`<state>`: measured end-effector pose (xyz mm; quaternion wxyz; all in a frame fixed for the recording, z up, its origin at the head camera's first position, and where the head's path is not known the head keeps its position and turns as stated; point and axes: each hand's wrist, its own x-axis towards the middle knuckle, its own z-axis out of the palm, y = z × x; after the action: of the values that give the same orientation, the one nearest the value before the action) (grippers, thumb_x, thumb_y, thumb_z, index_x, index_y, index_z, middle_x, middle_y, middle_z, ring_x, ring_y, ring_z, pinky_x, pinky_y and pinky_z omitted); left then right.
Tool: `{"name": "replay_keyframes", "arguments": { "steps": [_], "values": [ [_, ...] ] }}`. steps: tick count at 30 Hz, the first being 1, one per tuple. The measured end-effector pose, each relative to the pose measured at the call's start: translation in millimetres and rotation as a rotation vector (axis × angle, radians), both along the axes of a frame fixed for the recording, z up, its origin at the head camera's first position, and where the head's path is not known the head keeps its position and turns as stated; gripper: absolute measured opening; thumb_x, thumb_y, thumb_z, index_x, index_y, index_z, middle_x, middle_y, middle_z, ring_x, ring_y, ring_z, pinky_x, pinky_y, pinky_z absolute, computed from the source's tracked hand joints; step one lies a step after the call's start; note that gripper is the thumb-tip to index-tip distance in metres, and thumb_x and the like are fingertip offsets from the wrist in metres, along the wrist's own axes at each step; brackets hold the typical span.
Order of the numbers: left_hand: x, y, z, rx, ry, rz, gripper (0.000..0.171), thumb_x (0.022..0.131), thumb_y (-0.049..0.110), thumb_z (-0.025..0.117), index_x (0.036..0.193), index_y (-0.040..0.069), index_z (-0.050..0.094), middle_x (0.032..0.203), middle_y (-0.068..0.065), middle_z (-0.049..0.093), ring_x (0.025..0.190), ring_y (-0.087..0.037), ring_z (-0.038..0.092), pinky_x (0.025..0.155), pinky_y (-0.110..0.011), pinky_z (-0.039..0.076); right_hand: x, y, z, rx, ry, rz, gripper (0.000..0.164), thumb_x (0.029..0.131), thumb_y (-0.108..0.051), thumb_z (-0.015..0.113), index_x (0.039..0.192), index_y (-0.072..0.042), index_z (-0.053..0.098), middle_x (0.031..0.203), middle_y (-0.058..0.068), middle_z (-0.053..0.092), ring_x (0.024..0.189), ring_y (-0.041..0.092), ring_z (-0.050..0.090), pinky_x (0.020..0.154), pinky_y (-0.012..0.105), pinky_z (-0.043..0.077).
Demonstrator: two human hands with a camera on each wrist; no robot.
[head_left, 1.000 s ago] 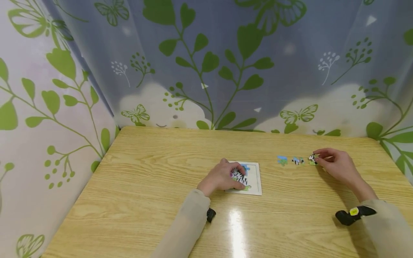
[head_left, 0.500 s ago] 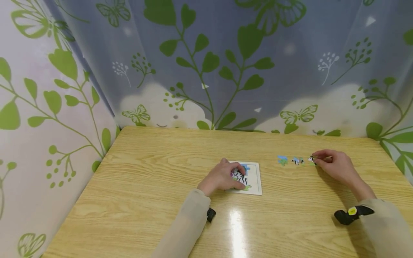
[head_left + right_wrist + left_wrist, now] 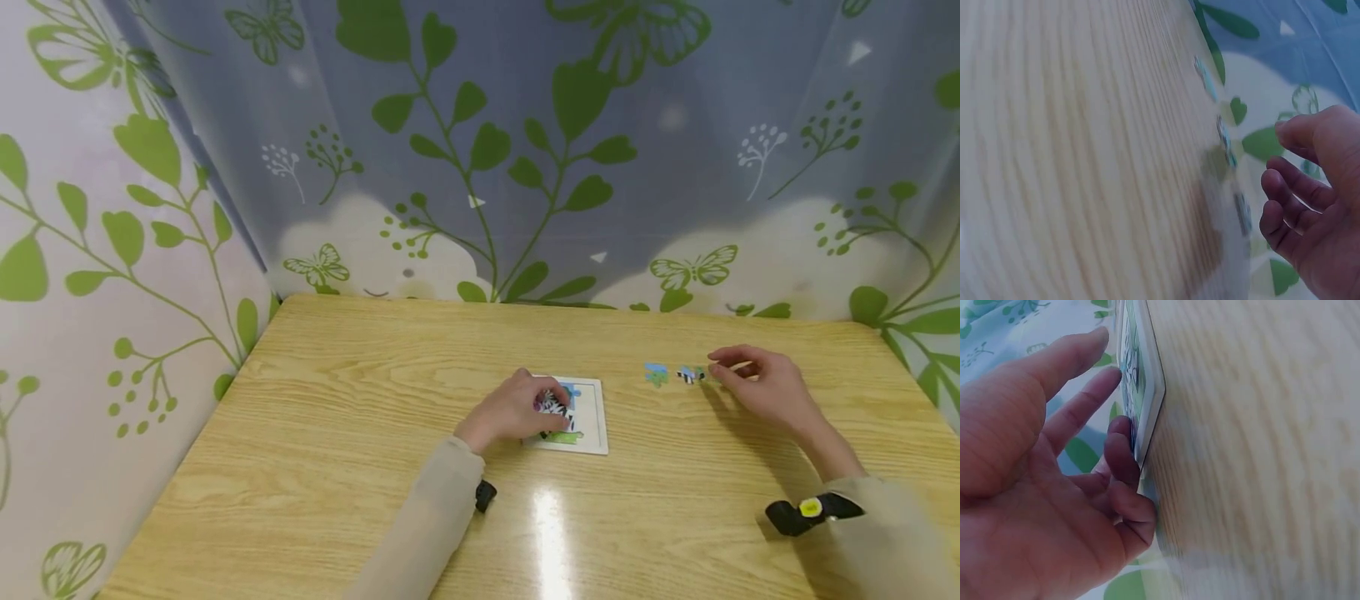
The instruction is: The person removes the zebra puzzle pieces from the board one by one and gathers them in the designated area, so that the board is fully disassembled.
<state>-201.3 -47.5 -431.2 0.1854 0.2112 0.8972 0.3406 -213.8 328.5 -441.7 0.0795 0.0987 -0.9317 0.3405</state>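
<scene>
My left hand rests at the left side of a white puzzle tray, thumb and forefinger spread over the zebra picture. In the left wrist view the lower fingers bend beside the rim of the tray. My right hand hovers above the table, with nothing visible between thumb and fingers. Close to its fingertips lies a blue, black and white jigsaw piece; left of that is a blue and green jigsaw piece. A third jigsaw piece shows only in the right wrist view.
The wooden table meets a patterned curtain along its back edge and another at the left. Black straps with small devices sit on both wrists.
My right hand has shifted left, off the third jigsaw piece and toward the middle one. My left hand stays at the tray, its thumb slightly moved up.
</scene>
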Motion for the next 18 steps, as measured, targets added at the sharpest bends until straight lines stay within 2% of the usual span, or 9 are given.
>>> {"name": "replay_keyframes", "arguments": {
  "steps": [6, 12, 18],
  "values": [
    [-8.0, -1.5, -1.6, 0.048, 0.007, 0.091, 0.029, 0.092, 0.031, 0.077, 0.117, 0.018, 0.071, 0.091, 0.001, 0.056, 0.078, -0.013, 0.046, 0.069, -0.027, 0.037, 5.6, -30.8, 6.3, -0.014, 0.021, 0.068, 0.024, 0.099, -0.018, 0.067, 0.117, -0.003, 0.072, 0.103, 0.018, 0.073, 0.077, -0.009, 0.057, 0.058, 0.024, 0.047],
    [-13.3, -2.0, -1.6, 0.043, -0.020, 0.156, 0.035, 0.087, 0.033, 0.082, 0.115, 0.016, 0.069, 0.089, 0.001, 0.054, 0.078, -0.014, 0.046, 0.070, -0.028, 0.036, 10.4, -54.8, 8.8, -0.021, -0.008, 0.096, 0.024, 0.099, -0.021, 0.067, 0.119, -0.007, 0.072, 0.106, 0.014, 0.073, 0.080, -0.004, 0.059, 0.060, 0.025, 0.049],
    [-15.7, -0.9, -1.5, 0.011, -0.029, 0.180, 0.038, 0.084, 0.031, 0.085, 0.115, 0.017, 0.067, 0.090, 0.002, 0.055, 0.080, -0.014, 0.048, 0.074, -0.031, 0.038, 7.6, -77.9, 4.6, -0.028, -0.025, 0.143, 0.022, 0.098, -0.020, 0.069, 0.117, -0.008, 0.072, 0.106, 0.011, 0.073, 0.081, 0.008, 0.063, 0.061, 0.026, 0.050]
  ]
}}
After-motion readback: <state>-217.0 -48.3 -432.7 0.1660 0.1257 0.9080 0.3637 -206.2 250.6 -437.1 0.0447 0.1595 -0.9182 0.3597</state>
